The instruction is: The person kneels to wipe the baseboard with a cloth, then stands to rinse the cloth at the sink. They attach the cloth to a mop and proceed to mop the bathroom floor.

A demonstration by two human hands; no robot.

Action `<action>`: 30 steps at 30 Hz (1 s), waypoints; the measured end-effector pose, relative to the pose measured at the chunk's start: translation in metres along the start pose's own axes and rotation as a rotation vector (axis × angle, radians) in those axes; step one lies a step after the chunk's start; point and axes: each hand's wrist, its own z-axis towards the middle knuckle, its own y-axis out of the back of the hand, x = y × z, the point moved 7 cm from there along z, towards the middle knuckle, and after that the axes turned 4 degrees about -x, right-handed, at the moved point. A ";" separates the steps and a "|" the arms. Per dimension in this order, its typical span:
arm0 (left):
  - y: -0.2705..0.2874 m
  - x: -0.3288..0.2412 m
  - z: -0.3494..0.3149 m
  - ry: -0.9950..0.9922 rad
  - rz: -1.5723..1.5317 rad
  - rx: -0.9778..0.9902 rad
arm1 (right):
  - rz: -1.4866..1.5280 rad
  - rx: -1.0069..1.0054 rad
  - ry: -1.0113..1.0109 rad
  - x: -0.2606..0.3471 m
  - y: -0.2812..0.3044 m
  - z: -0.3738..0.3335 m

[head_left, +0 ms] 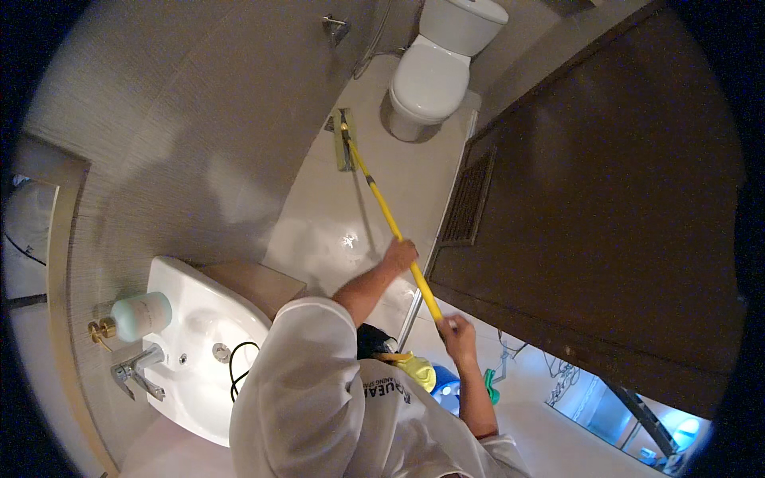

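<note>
A long yellow mop handle runs from my hands down to a flat mop head lying on the pale tiled floor beside the toilet base. My left hand grips the handle partway along it. My right hand is closed on the handle's upper end, near the door edge. Both forearms reach out from a white short-sleeved shirt.
A white toilet stands at the far end. A white washbasin with a chrome tap and a pale green bottle is at lower left. A dark brown door with a vent grille fills the right.
</note>
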 end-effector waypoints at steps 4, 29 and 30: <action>0.000 -0.091 -0.047 -0.081 -0.152 0.120 | 0.307 0.023 -0.260 -0.034 0.049 -0.082; 0.080 -0.074 -0.086 0.156 -0.304 -0.353 | -0.949 0.250 0.546 0.056 0.069 -0.079; 0.082 -0.082 -0.095 0.157 -0.332 -0.373 | -0.995 0.257 0.589 0.057 0.075 -0.089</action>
